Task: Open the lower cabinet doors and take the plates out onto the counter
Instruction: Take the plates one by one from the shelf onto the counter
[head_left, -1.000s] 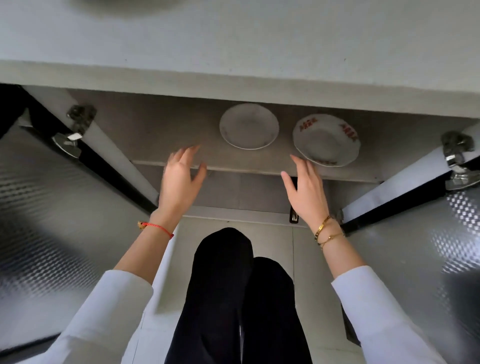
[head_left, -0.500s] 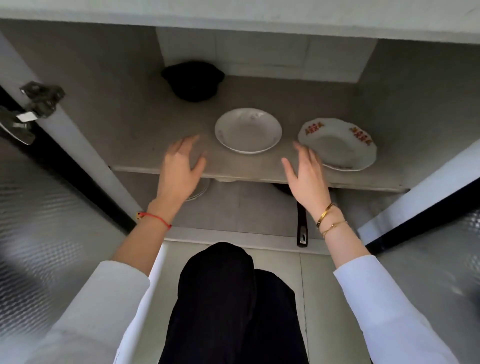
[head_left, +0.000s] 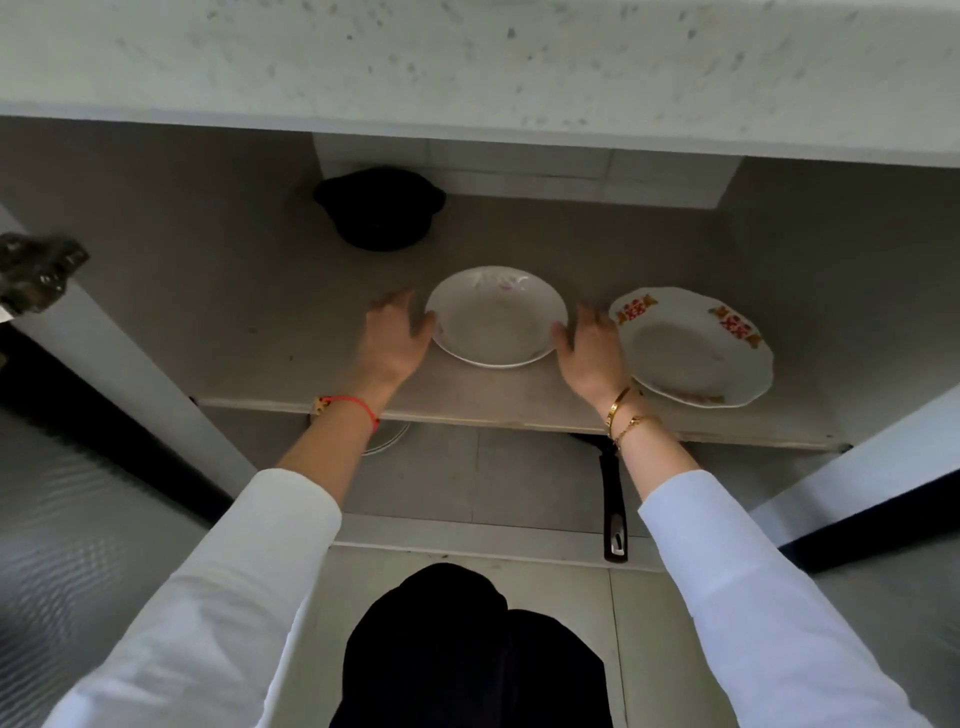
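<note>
Left hand motion-blurred; lower plate mostly hidden behind left wrist — pan handle only, pan under shelf.

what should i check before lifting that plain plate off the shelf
1. Cabinet doors open, path out free: ok.
2. Left hand at the plain plate left rim: ok, at the edge, grip not closed.
3. Right hand at its right rim: ok, also open.
4. Gap to the patterned plate: cannot tell; the right hand sits between the two plates and hides it.
5. Black pot behind: ok, well back of the plate.
6. Counter edge overhead: not ok to lift straight up; slide the plate out first.
</note>
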